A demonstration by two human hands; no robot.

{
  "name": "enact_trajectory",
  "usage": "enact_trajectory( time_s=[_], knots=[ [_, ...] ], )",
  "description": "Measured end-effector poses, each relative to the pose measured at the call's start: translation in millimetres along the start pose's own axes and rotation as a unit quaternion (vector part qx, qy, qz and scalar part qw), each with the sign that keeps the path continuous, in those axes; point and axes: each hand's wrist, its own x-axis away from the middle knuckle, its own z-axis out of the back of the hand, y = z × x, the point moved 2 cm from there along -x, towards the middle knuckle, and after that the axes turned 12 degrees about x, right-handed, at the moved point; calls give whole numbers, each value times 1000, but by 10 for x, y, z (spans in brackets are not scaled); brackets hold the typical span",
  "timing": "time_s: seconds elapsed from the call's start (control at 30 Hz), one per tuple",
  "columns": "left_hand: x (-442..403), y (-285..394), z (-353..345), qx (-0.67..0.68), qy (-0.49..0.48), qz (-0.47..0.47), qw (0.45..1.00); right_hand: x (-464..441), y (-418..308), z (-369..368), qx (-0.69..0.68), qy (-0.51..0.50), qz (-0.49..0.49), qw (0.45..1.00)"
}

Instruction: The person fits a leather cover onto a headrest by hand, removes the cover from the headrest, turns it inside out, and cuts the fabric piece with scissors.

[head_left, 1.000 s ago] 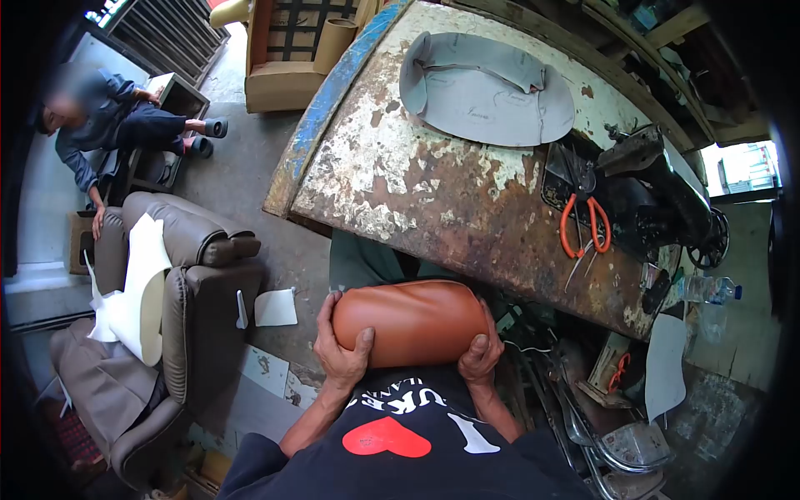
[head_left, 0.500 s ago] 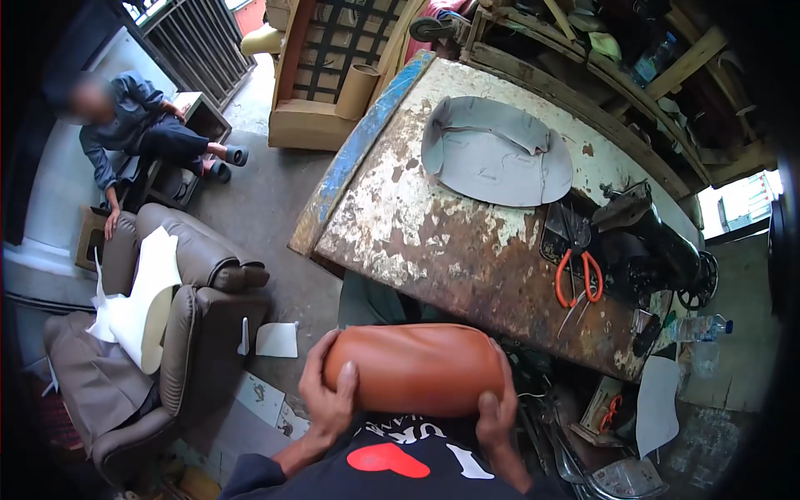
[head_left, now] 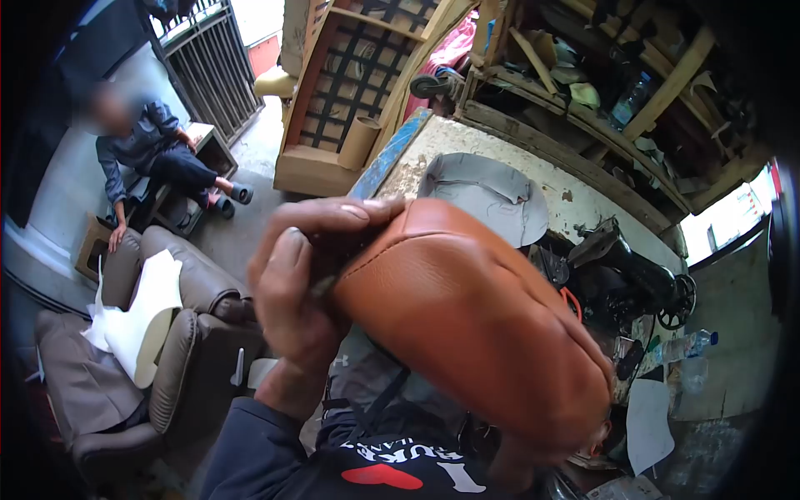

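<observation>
A padded orange-brown leather cushion (head_left: 467,308) with a stitched seam along its end is tilted close to the camera, over the table's near edge. My left hand (head_left: 296,279) grips its upper left end, thumb and fingers bent around the edge. At the lower right end is my right hand (head_left: 596,437), mostly hidden behind the leather and blurred. Beyond the cushion, a grey fabric piece (head_left: 483,196) with a raised rim lies on the worn table (head_left: 433,137). A black sewing machine (head_left: 612,258) stands at the table's right; scissors with orange handles (head_left: 571,302) show only in part.
To the left is a brown leather armchair (head_left: 200,275) with white sheet material (head_left: 154,292) on it. A person (head_left: 154,150) sits behind it, a hand on the chair. Wooden shelves (head_left: 575,108) hold scraps. A plastic bottle (head_left: 687,346) lies at right.
The cushion has risen toward the camera and turned from level to slanting down rightward. My left hand has gone up with its end; my right hand has become mostly hidden.
</observation>
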Motion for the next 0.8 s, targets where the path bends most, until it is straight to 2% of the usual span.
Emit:
enact_trajectory(
  time_s=[0.1, 0.17, 0.2, 0.23, 0.27, 0.3, 0.37, 0.43, 0.5, 0.53, 0.57, 0.63, 0.7, 0.77, 0.8],
  knots=[
    [338, -370, 220, 168, 104, 90, 976, 74, 146, 11, -25, 46, -51, 997],
    [614, -658, 379, 35, 172, 99, 979, 262, 456, 96, -14, 23, -111, 993],
    [747, -781, 445, -17, 237, 211, 948, 366, 655, 171, 0, -3, -159, 987],
    [901, -898, 486, -33, 242, 263, 934, 435, 688, 175, 15, -28, -208, 978],
    [1059, -1016, 527, -49, 244, 314, 916, 499, 609, 127, 27, -16, -154, 988],
    [1100, -1038, 547, -46, 251, 306, 917, 457, 638, 135, 28, -27, -151, 988],
    [1290, -946, 604, 39, 286, 283, 914, 579, 600, 228, 52, -117, -79, 989],
    [1277, -770, 657, 91, 307, 243, 916, 681, 618, 279, 51, -137, -92, 985],
    [1284, -682, 827, 131, 299, 181, 928, 853, 674, 241, -77, -249, -95, 961],
    [1280, -655, 873, 113, 305, 175, 929, 973, 707, 217, -54, -264, -126, 955],
    [1316, -621, 882, 105, 311, 179, 928, 1050, 731, 230, -58, -265, -136, 953],
    [1390, -622, 876, 102, 314, 201, 922, 1134, 824, 201, -14, -333, -165, 928],
    [1558, -686, 885, -43, 250, 216, 943, 1173, 898, 245, 33, -340, -180, 923],
    [1857, -844, 1001, -16, 277, 305, 911, 1130, 1089, 358, 104, -430, -161, 882],
    [1853, -834, 967, -17, 275, 304, 912, 1075, 1163, 363, 93, -423, -134, 892]
  ],
)
